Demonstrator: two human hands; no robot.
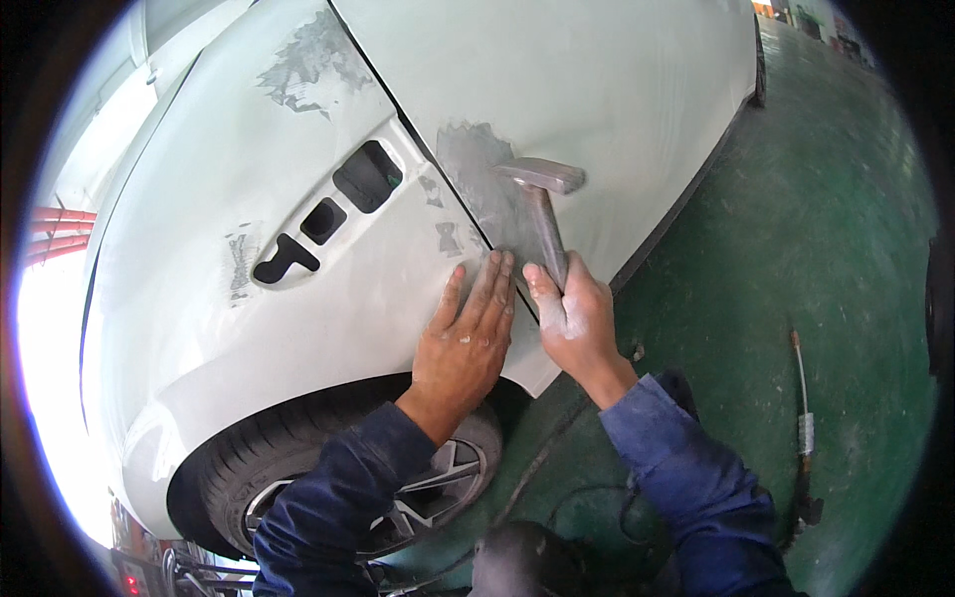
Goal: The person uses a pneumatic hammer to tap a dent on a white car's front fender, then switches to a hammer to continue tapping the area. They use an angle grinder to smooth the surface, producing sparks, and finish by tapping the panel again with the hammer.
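Note:
Flat against the white car fender point(321, 336) lies my left hand point(466, 328), fingers spread and fingertips at the dark seam beside the door. My right hand point(578, 313) grips the handle of a body hammer point(545, 179), its metal head raised in front of the car door point(597, 89). A grey sanded patch point(477, 164) covers the door's edge behind the hammer head. Whether the head touches the panel, I cannot tell. Pale dust coats my right thumb. Left of my hands, the fender has a recessed vent with dark openings point(369, 177).
Below the fender stands the front wheel point(448, 477). Another grey sanded patch point(313, 63) marks the upper fender. On the green floor point(746, 261) lie a dark hose point(541, 459) and a slender rod-like tool point(806, 433). Equipment with a red display point(132, 582) sits at lower left.

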